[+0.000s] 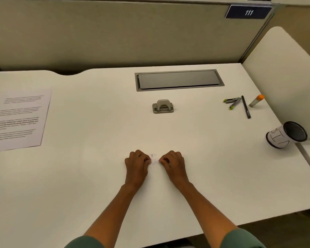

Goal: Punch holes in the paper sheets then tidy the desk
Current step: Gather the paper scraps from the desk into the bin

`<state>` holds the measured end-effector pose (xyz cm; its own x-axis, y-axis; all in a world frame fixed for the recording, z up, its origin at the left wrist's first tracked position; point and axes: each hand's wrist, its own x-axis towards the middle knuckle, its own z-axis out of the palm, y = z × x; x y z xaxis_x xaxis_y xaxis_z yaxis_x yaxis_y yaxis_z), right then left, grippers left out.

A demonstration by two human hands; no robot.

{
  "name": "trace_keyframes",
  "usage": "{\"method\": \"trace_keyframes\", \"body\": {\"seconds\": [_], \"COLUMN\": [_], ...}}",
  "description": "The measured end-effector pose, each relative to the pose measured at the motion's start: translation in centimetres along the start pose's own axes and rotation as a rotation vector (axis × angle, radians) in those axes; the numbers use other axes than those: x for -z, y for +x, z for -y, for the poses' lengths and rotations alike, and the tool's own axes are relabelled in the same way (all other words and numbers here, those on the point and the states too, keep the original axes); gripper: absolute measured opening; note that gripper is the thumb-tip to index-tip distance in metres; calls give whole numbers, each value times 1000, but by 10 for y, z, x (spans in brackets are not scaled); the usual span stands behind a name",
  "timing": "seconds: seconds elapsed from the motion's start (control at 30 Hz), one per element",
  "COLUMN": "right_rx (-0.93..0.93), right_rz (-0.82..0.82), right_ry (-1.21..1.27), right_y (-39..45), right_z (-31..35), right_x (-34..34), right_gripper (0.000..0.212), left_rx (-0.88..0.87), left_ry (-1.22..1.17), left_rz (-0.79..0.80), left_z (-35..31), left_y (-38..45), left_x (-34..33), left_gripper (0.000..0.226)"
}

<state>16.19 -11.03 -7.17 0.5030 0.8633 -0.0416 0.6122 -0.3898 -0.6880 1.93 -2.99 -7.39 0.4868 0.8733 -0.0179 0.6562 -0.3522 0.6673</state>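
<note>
We see both hands resting low on the white desk (97,176), knuckles up and close together. The left hand (136,162) and the right hand (172,162) have their fingers curled inward toward a small heap of white paper bits (154,158) lying between them; the fingertips seem to touch or pinch its edges, though the scraps are too small and pale for us to be sure.

Straight ahead of the hands, well apart from them, sits the small grey metal hole punch (162,106). Beyond it a grey rectangular cable flap (179,80) is set into the desk.

Far to the left of the left hand lies the stack of white printed paper sheets (18,119), flat, reaching the edge of the view.

Ahead and to the right of the right hand we find a grey stapler with lime-green tips (232,102), a black pen (246,106) just beside it, and a clear glue stick with an orange cap (256,100) a little farther right. Nearer, at the right edge of the desk, stands a white pen cup with a black mesh rim (285,135), tilted in the wide-angle view.
</note>
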Motion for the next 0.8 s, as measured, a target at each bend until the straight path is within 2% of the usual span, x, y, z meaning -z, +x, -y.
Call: {"method": "trace_keyframes", "body": {"seconds": [0.17, 0.43, 0.6, 0.8], "right_rx": [-154, -142, -176, -203], "right_rz": [-87, -321, -481, -670], "right_ry": [231, 364, 408, 365], "right_y": [-2, 10, 22, 28], "right_z": [4, 0, -31, -98], "right_x": [19, 88, 157, 259], "right_gripper": [8, 9, 5, 4], "left_rx": [2, -85, -133, -156], "left_ry": [-178, -474, -541, -576], "left_rz": [7, 2, 31, 108], "left_z": [-17, -99, -169, -262], "left_y": [6, 30, 45, 54], "left_x": [2, -4, -33, -100], "left_gripper": [15, 12, 8, 11]}}
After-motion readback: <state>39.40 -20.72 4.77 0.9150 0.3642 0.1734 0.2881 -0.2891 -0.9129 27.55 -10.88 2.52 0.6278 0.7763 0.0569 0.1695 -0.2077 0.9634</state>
